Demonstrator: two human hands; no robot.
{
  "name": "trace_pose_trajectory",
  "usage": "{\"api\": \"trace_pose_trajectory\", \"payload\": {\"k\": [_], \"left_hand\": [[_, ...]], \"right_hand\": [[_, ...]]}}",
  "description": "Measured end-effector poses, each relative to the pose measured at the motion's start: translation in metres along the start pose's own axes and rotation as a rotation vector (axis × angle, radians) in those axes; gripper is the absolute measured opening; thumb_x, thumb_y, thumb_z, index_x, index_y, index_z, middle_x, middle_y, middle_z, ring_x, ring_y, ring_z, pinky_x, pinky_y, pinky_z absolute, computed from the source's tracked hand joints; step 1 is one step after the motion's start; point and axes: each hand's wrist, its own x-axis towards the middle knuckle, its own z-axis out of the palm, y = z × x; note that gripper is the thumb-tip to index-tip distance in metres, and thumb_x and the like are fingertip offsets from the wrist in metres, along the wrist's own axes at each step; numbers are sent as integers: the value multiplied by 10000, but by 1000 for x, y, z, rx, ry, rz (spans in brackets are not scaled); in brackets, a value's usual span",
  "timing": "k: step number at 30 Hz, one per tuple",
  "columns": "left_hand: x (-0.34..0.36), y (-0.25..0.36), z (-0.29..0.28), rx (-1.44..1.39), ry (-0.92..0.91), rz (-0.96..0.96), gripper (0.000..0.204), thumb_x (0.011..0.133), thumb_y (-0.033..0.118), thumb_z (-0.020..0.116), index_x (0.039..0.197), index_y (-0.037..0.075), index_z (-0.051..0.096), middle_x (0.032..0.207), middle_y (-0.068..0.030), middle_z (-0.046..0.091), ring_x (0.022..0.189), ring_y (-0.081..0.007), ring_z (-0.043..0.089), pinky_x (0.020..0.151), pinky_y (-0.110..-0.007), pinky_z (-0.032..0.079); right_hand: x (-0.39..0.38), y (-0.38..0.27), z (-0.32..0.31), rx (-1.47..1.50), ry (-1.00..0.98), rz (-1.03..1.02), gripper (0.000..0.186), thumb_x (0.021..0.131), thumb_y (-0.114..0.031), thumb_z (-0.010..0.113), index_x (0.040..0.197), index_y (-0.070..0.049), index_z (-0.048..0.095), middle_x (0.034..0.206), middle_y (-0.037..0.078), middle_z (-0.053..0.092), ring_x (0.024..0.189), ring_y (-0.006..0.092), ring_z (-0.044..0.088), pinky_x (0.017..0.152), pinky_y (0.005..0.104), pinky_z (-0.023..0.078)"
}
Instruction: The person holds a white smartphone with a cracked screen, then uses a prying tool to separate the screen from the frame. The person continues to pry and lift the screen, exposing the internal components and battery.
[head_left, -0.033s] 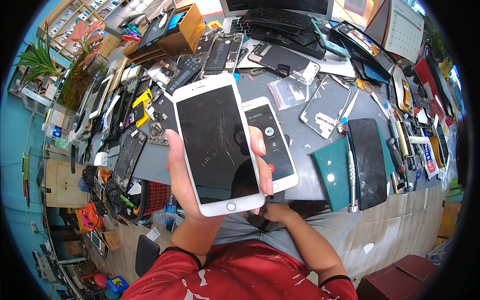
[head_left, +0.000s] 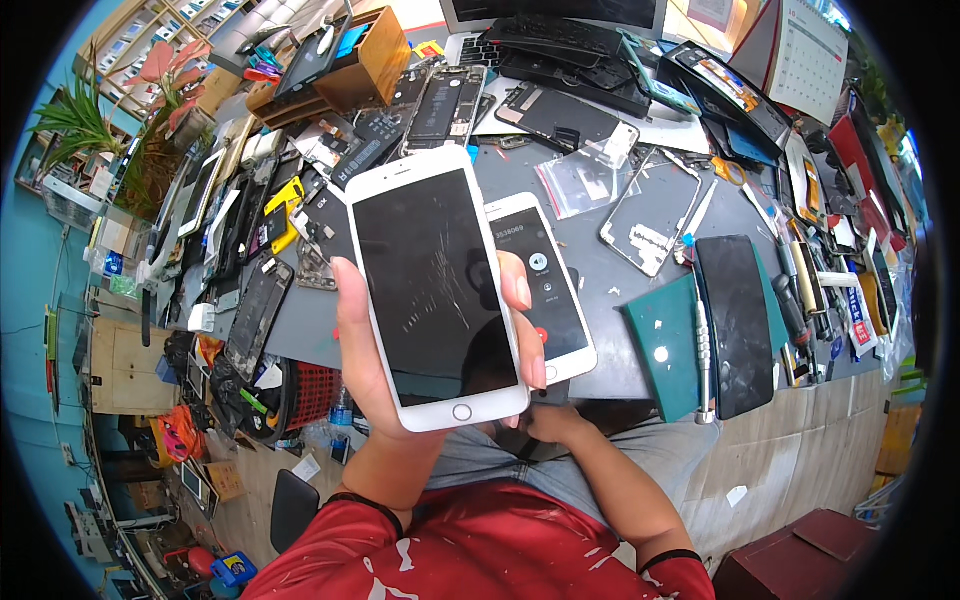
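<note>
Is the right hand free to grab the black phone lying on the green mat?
Probably not right away. The right hand sits under the smaller white phone, seemingly holding it. The black phone lies uncovered on the green mat, nothing blocking it.

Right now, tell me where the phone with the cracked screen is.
In the head view, the cracked white phone sits centre frame, held up in the left hand above the workbench, overlapping a second white phone with a lit screen just to its right.
</note>
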Motion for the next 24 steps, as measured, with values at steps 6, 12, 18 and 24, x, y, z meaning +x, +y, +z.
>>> {"api": "trace_pose_trajectory", "payload": {"k": [6,12,18,24], "left_hand": [[3,3,-7,22,-27,-1,1074,1126,893,274,1599,-62,406,1184,-313,620,780,-430,795,411,-431,624],[2,5,-6,65,-8,0,1088,1128,895,250,1546,-91,442,1195,-303,632,779,-406,796,408,-422,621],[2,4,-3,0,10,18,1002,1179,805,260,1603,-94,385,1229,-349,541,770,-468,773,378,-452,641],[0,3,-6,-34,-29,26,972,1193,781,264,1634,-80,363,1232,-360,539,786,-475,776,381,-460,649]], "right_hand": [[-16,-46,-63,35,-165,147,626,1088,-598,695,1431,-85,801,1391,200,818,1356,392,751,1153,527,569],[-21,-52,-68,35,-162,158,605,1092,-584,689,1422,-90,802,1412,206,807,1390,400,728,1181,526,552],[-34,-58,-66,-96,-96,106,577,1079,-552,723,1337,-45,819,1381,235,799,1334,401,746,1112,539,591],[-119,-136,-116,-56,215,-261,470,1087,-466,756,1157,-6,813,1194,203,796,1191,429,771,1009,541,626]]}}
